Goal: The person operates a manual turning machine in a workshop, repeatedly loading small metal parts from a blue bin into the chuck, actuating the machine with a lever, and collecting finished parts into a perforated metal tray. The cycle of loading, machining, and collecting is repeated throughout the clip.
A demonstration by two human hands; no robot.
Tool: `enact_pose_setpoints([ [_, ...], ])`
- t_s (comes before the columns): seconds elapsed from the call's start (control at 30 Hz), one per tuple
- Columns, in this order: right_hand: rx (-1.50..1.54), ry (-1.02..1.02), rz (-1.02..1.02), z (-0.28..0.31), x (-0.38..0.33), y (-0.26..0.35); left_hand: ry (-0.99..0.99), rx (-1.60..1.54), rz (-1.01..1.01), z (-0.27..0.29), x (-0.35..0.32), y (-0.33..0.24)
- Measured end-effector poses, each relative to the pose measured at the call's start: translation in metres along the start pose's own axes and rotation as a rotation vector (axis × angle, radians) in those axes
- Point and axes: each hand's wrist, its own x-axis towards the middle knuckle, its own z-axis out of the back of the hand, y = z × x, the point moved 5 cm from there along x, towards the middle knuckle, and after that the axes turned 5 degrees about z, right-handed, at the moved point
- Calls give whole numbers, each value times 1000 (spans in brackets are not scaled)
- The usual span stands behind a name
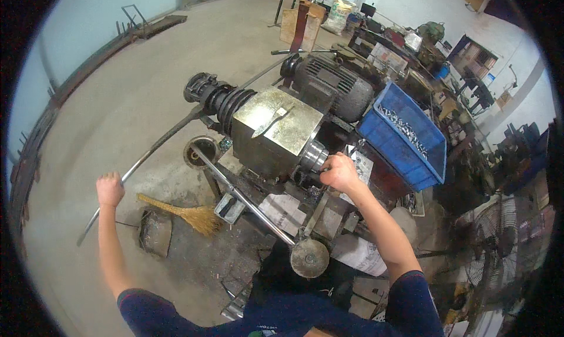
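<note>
the left hand (110, 189) is wrapped tight around a long metal lever (154, 149), out to the side for a strong pull. the right hand (339, 171) is curled up against the machine (276, 131) by its round end, beside the blue box (405, 138) of small parts.

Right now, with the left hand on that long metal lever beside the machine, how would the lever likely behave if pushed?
The long metal lever looks like a thin steel bar, so probably stiff, perhaps springing slightly along its length. Its far end joins the machine, so it would likely swing rather than lift free. The bare shiny surface may be slippery; the left hand wraps it in a fist.
</note>
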Motion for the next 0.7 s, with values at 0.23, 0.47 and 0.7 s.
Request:
enact_pose_setpoints([
  [0.23, 53, -82, 85, 4, -14, -8, 252, -160, 251, -19, 20, -14],
  [0.47, 229, -432, 153, 74, -109, -23, 298, -912, 356, -69, -22, -196],
  [0.7, 142, -330, -275, 88, -265, -94, 638, -198, -492, -111, -65, -324],
])
